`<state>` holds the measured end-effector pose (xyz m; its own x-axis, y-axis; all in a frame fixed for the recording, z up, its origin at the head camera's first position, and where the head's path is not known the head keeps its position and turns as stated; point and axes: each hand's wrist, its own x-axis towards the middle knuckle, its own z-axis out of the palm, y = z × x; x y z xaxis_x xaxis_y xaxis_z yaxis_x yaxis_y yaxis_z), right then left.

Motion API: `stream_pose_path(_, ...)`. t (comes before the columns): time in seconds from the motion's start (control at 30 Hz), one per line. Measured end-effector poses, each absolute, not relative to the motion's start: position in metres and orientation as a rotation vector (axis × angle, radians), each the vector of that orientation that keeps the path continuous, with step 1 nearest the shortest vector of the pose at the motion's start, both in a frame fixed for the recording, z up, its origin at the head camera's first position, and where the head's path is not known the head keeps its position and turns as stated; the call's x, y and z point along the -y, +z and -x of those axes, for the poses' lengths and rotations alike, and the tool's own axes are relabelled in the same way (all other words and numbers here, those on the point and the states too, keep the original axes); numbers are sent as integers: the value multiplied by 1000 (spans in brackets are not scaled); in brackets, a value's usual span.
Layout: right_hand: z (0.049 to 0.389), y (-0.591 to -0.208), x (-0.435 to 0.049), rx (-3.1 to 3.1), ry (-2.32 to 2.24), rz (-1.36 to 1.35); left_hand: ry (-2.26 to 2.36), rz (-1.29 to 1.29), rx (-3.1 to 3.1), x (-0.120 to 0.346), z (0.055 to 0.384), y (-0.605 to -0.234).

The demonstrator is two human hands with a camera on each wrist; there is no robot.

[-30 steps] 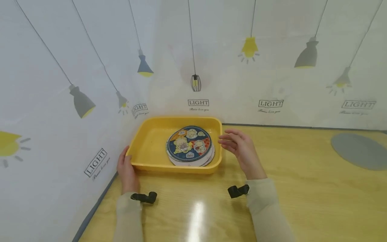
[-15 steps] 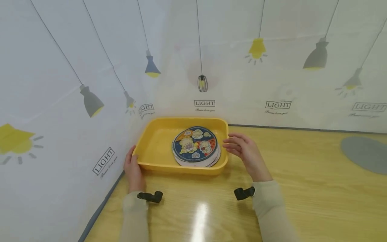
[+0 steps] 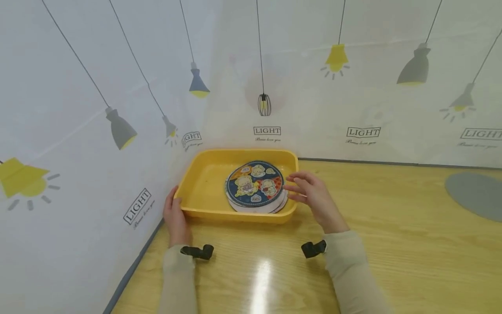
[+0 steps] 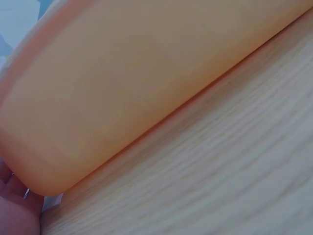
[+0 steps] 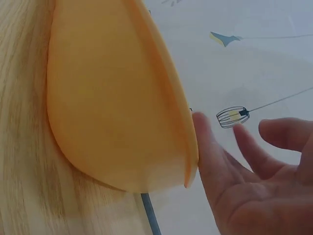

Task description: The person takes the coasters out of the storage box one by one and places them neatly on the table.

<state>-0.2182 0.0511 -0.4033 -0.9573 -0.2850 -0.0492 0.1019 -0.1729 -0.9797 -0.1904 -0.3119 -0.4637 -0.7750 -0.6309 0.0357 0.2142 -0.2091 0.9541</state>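
Observation:
A yellow plastic tray [image 3: 204, 192] stands on the wooden table against the papered corner. Inside, toward its right end, lies a stack of round discs; the top disc [image 3: 255, 185] is dark blue with cartoon bears, and white ones show beneath it. My left hand [image 3: 176, 220] holds the tray's front left corner, thumb at the rim and fingers along the outer wall. My right hand [image 3: 313, 196] is at the tray's right side, its loosely bent fingers reaching over the rim close to the discs' edge. In the right wrist view, one finger [image 5: 203, 142] lies along the rim, and nothing is in that hand.
A grey round mat [image 3: 476, 194] lies at the right of the wooden table [image 3: 392, 226]. White paper with lamp prints [image 3: 313, 104] covers the walls behind and to the left. Each wrist bears a black camera mount [image 3: 313, 249].
The tray and hands sit further right in the head view, along with the whole background. My right fingers have moved inward over the rim, nearer the discs. The left hand keeps its hold.

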Motion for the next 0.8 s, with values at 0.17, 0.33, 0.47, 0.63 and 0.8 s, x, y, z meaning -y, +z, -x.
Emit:
stream_pose_path(0.17,216,-401,-47,-1909,-2126,193,-2033,-498,1503,311,192,-463)
stream_pose_path(0.33,217,-400,-40,-1892,-2115,253,-2017,-488,1497,312,191,-461)
stream_pose_path(0.47,217,-401,-33,-1802,-2132,274,-2015,-525,1498,312,189,-462)
stream_pose_path(0.63,218,-402,-30,-1803,-2159,244,-2014,-503,1521,311,190,-464)
stream_pose_path(0.8,219,-402,-31,-1775,-2169,296,-2034,-477,1493,311,192,-464)
